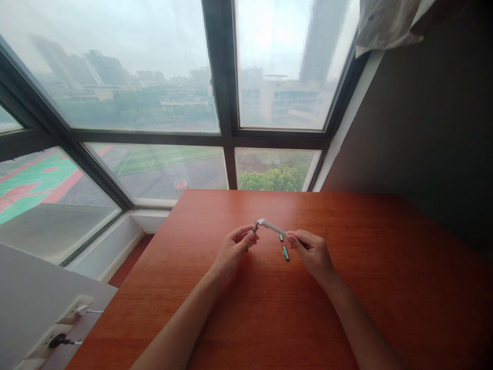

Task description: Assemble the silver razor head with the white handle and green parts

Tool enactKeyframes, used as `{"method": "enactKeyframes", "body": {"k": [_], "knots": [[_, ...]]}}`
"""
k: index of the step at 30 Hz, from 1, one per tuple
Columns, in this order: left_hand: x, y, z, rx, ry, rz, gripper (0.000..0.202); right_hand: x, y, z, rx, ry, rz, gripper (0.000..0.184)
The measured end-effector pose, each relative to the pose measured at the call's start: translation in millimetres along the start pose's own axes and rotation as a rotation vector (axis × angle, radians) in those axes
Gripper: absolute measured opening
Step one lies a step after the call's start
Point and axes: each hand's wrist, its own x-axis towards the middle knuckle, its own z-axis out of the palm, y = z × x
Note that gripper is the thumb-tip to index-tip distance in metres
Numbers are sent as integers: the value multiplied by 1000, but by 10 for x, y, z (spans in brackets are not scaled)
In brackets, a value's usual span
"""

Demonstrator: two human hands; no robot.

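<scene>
Above a reddish-brown wooden table [346, 288] both hands hold a small razor [269, 226] with a white handle and a metal head. My right hand [313, 253] pinches the white handle's end. My left hand [233, 249] pinches the head end at the left, fingers curled; what sits under the fingertips is too small to make out. Two small green cartridges lie on the table just below the razor, one [285, 253] longer, one [280, 237] partly hidden behind the handle.
A large window [215, 103] fills the wall behind the table, with a dark frame. A dark wall [431, 128] stands at the right. At lower left a white power strip [65, 329] carries a white and a black plug. White cloth [389, 23] hangs at top right.
</scene>
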Motion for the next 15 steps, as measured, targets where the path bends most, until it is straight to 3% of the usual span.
{"method": "enactKeyframes", "body": {"k": [15], "knots": [[14, -32, -6, -26, 9, -21, 36, -16, 5, 31, -43, 72, -16, 21]]}}
